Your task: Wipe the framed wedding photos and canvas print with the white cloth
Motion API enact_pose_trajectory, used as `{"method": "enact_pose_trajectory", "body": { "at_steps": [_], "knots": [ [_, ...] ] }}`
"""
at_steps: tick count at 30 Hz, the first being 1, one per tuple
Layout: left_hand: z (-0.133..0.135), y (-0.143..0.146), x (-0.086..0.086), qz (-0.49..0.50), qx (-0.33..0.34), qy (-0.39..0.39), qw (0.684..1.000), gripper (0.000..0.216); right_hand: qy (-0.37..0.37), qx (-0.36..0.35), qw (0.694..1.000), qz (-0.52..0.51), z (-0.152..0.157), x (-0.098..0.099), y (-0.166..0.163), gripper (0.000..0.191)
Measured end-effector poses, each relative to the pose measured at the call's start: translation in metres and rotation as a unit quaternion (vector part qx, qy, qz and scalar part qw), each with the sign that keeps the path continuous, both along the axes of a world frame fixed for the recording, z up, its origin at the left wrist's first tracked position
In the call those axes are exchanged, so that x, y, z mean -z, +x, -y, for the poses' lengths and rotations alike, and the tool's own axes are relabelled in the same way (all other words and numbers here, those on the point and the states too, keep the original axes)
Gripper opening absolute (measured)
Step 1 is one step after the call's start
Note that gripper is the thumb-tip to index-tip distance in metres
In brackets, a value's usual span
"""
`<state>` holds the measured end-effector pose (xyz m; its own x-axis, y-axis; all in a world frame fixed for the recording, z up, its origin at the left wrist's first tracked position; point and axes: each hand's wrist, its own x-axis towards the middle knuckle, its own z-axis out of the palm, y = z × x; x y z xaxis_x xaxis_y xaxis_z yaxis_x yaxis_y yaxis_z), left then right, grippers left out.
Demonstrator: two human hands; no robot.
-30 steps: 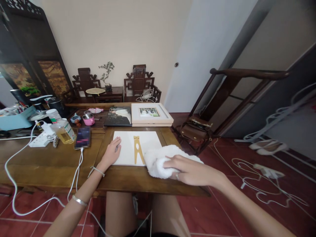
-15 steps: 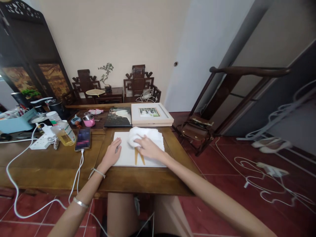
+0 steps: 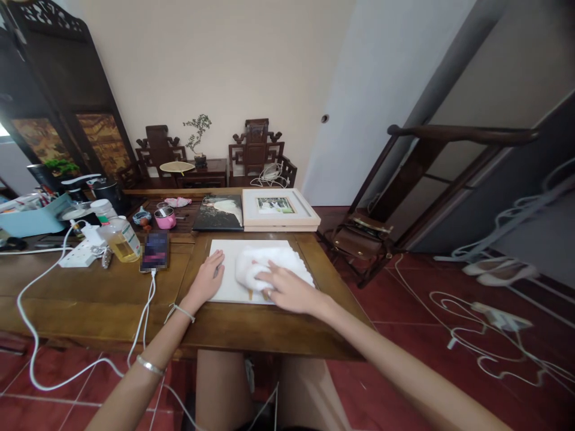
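A white flat board (image 3: pixel 229 281) lies near the front edge of the wooden table (image 3: pixel 179 287). My left hand (image 3: pixel 207 276) rests flat on its left edge, fingers stretched out. My right hand (image 3: pixel 287 286) grips a bunched white cloth (image 3: pixel 251 266) and presses it on the board. Part of the cloth spreads out to the right, past the board's edge. Small tan marks on the board show just below the cloth; the rest of that patch is covered.
Behind the board lie a dark picture panel (image 3: pixel 219 213) and a light framed photo (image 3: pixel 296 215). To the left are a phone (image 3: pixel 155 252) on a cable, a bottle of yellowish liquid (image 3: pixel 124 242), a power strip (image 3: pixel 81 254) and a pink cup (image 3: pixel 165 219). A wooden chair (image 3: pixel 381 197) stands right.
My right hand has moved the cloth toward me and slightly right, covering most of the tan marks. My left hand stays on the board's left edge. The view has shifted slightly.
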<state>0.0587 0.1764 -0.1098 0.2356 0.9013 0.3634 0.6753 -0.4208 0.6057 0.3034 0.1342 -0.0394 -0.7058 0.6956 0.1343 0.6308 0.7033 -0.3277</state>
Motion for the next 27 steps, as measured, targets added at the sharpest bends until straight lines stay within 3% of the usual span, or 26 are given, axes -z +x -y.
{"method": "enact_pose_trajectory", "body": {
  "at_steps": [4,8,11,16,19,22,27],
  "knots": [
    [0.000,0.000,-0.001,0.001,-0.003,-0.001,1.000,0.046,0.041,0.045,0.997,0.043,-0.053,0.003,-0.016,0.031],
    [0.000,-0.001,0.000,-0.007,0.003,0.001,1.000,0.046,0.068,0.056,0.995,0.050,-0.063,0.005,-0.035,0.035],
    [-0.001,-0.001,0.001,-0.007,-0.005,0.002,1.000,0.047,0.077,0.032,0.994,0.064,-0.034,0.008,-0.041,0.035],
    [-0.001,-0.001,0.002,0.003,-0.007,0.008,1.000,0.046,0.052,-0.036,0.996,0.055,0.042,0.009,-0.030,0.035],
    [-0.001,-0.001,0.003,0.010,-0.007,0.012,1.000,0.044,0.023,-0.049,0.998,0.040,0.060,0.004,-0.023,0.033],
    [-0.002,-0.001,0.004,0.007,-0.007,0.011,1.000,0.045,0.014,-0.016,0.999,0.043,0.041,-0.001,-0.022,0.030],
    [-0.002,-0.001,0.003,0.016,-0.002,0.004,1.000,0.044,0.051,0.086,0.992,0.072,-0.030,-0.003,-0.039,0.035]
  ]
}}
